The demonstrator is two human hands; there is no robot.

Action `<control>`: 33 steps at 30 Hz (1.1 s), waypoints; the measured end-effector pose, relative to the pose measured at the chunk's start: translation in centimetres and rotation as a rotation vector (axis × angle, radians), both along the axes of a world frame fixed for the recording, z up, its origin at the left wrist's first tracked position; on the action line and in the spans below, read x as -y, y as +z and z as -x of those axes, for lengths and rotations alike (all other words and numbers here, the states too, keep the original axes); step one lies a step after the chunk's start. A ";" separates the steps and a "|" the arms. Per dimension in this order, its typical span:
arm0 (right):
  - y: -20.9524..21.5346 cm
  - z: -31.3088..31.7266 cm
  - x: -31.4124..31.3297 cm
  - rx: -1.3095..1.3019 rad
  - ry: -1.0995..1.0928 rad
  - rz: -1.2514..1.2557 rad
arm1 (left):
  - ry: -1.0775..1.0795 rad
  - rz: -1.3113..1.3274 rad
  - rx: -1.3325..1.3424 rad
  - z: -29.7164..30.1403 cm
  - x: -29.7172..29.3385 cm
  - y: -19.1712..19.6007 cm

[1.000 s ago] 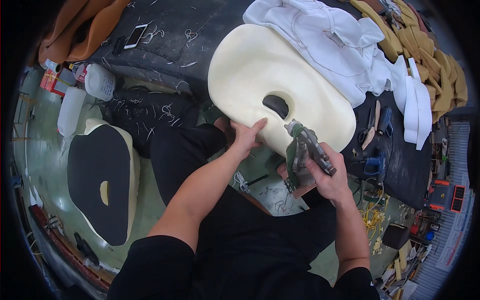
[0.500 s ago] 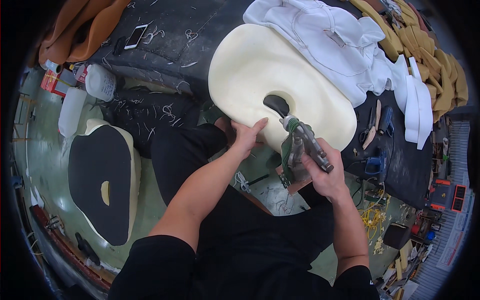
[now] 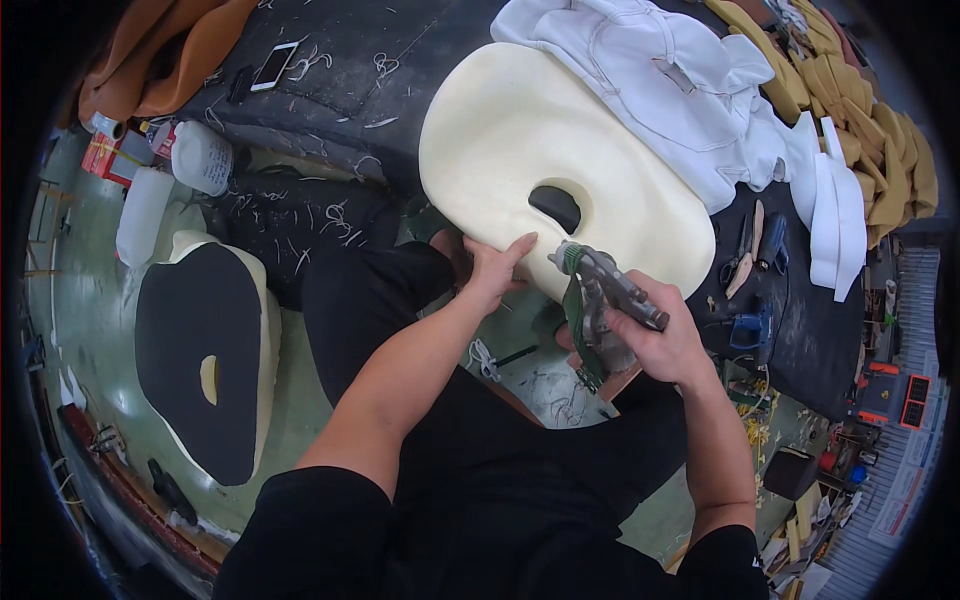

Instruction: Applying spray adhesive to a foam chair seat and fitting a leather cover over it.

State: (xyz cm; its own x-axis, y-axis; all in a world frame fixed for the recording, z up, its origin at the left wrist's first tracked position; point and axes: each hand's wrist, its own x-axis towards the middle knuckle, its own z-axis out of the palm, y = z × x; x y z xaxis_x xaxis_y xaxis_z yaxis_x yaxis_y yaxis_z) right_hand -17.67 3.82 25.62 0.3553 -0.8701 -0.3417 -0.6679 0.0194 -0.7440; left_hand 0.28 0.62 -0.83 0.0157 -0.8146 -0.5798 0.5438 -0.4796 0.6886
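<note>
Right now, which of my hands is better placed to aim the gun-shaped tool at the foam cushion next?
Probably your right hand: it grips the gun-shaped tool, its tip by the near edge of the foam cushion. Your left hand holds that edge, thumb on top, so it may suit steadying.

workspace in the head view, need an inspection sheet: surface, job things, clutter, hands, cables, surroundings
surface: dark table, strewn with thread scraps
job's things: cream foam cushion with a rounded hole; spray gun at its near edge, contact unclear
clutter: thread scraps, phone, crumpled white material beside the cushion, blue tool
hands: left hand grips the cushion's near edge, thumb on top; right hand grips the spray gun
cables: white coiled cord low between the legs, its use unclear
surroundings: green floor, dark-faced foam piece and white jug at left, tan material pile at far right
</note>
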 end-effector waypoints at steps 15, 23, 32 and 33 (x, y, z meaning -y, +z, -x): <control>1.6 0.1 0.8 -0.063 0.022 -0.011 | -0.021 0.011 0.006 -0.1 -0.2 -0.4; 1.6 0.5 1.0 -0.067 0.004 0.012 | -0.017 0.012 -0.004 -0.2 -0.1 -0.3; 0.5 -0.2 1.6 -0.007 0.044 0.003 | -0.033 0.007 0.011 0.0 -0.1 -0.4; 0.6 -0.1 1.6 -0.027 0.035 -0.003 | -0.033 0.008 0.004 0.0 -0.2 -0.3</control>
State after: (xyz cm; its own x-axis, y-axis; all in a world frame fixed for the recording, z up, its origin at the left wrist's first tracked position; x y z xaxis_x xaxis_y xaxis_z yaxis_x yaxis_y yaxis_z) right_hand -17.56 2.23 26.20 0.3765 -0.8561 -0.3541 -0.6878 -0.0022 -0.7259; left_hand 0.32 0.86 -1.15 -0.0089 -0.8192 -0.5734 0.5247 -0.4920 0.6947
